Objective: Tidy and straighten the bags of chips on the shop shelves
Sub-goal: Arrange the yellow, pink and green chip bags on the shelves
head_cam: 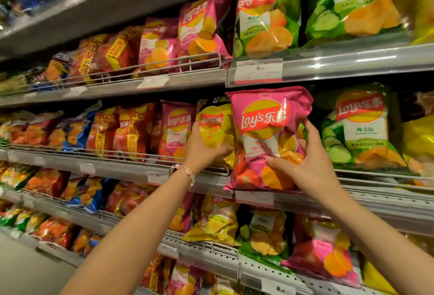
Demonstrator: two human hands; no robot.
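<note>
A pink bag of chips [263,130] stands out in front of the middle shelf [375,200], its bottom edge over the shelf's front rail. My right hand [305,165] grips its lower right side, thumb across the front and fingers behind. Just left of it a yellow bag [212,128] leans on the same shelf; my left hand [199,151] holds it from below and the left, fingers curled round its lower part. A bead bracelet is on that wrist.
Green cucumber bags [361,130] stand right of the pink bag, another pink bag [175,128] and red bags [131,130] to the left. Shelves above and below are packed with more bags behind wire rails [141,69]. A price tag [258,70] hangs above.
</note>
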